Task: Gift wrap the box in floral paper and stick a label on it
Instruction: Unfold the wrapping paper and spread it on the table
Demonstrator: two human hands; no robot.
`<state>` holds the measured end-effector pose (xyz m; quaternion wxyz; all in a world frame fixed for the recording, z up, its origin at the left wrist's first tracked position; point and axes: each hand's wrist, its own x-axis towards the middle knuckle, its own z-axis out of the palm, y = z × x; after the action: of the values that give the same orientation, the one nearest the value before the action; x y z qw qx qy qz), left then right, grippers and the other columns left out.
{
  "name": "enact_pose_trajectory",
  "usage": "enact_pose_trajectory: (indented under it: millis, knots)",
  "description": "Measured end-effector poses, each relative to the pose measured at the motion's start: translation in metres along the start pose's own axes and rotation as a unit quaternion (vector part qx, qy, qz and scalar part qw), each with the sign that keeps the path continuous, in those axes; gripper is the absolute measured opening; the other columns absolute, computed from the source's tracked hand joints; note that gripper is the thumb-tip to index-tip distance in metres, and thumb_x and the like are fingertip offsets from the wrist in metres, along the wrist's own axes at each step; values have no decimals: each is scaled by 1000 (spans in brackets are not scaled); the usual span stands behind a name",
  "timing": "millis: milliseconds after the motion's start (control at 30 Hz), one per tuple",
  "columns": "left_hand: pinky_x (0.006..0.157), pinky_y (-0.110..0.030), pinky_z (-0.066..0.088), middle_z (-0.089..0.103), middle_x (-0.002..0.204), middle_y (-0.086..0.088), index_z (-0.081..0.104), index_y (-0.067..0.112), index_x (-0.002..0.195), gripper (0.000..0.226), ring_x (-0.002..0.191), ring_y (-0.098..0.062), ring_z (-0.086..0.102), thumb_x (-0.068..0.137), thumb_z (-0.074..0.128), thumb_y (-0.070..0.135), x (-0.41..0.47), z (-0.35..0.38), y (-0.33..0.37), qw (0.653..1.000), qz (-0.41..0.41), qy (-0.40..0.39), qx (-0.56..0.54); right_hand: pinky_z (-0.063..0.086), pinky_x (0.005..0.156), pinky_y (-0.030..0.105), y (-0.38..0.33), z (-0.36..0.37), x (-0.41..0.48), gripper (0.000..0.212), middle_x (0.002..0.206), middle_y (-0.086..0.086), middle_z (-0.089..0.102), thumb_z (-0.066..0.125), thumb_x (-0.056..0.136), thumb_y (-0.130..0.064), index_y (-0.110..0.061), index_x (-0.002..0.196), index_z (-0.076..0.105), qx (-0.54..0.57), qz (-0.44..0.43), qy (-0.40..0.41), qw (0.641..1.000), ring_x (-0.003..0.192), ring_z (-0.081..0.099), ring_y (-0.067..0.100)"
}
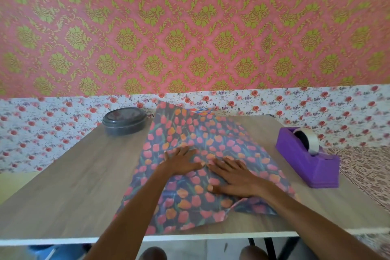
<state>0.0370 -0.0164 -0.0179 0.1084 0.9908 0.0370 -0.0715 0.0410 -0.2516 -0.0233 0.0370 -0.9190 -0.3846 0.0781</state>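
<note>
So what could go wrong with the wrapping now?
The left hand and right hand press flat on the floral paper, and no tape shows on it. Reaching for the tape dispenser may let the fold spring open. The paper's near edge lies close to the front of the table, so it might slide or crumple.

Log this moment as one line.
left hand: flat on floral paper | right hand: flat on floral paper | tape dispenser: untouched
</note>
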Motion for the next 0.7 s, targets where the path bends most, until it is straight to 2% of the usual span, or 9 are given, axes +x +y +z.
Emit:
enact_pose_trajectory:
  millis: [233, 300, 367, 500, 600, 700]
  knots:
    - [115, -63, -5, -8, 164, 9, 8, 41, 154, 77, 151, -22, -8, 90, 37, 72, -20, 7, -1, 1000, 0, -18, 3, -4, 120, 49, -13, 0, -19, 105, 163, -13, -12, 18, 66, -95, -43, 154, -4, 3, -4, -39, 999, 150, -13, 19]
    - [115, -63, -3, -9, 164, 9, 7, 40, 155, 81, 151, -21, -7, 88, 39, 73, -25, 5, -2, 1000, 2, -30, 7, 5, 120, 48, -15, -9, -24, 96, 164, -14, -3, 35, 75, -88, -43, 154, 5, -19, -10, -40, 999, 151, -2, 17]
    - [117, -61, 1, -5, 164, 9, 9, 39, 154, 84, 151, -20, -2, 86, 43, 75, -30, 3, -2, 999, 14, -36, 20, 19, 117, 49, -16, -19, -27, 90, 162, -14, 14, 50, 76, -81, -43, 152, 19, -32, -32, -29, 999, 147, 16, 17]
    - [118, -54, 15, 14, 163, 1, 25, 36, 151, 84, 148, -27, 17, 81, 53, 74, -38, -4, 1, 999, 17, -19, 24, 37, 109, 36, -13, -29, -24, 78, 142, -7, 48, 68, 74, -65, -31, 141, 46, 24, -59, -7, 998, 130, 44, 18]
    - [118, -49, 20, 23, 160, -1, 38, 33, 147, 80, 146, -28, 24, 79, 61, 69, -40, -5, 9, 999, 33, 18, 5, 41, 106, 35, -10, -28, -24, 80, 140, -5, 51, 67, 74, -66, -27, 141, 48, 40, -53, 2, 998, 126, 49, 17]
    - [119, -48, 16, 19, 162, -1, 33, 34, 149, 89, 149, -25, 15, 70, 49, 70, -40, 1, 21, 998, 53, -11, -22, 41, 105, 35, -10, -21, -28, 69, 138, -3, 54, 67, 80, -59, -23, 137, 52, 45, -61, 39, 996, 124, 50, 16]
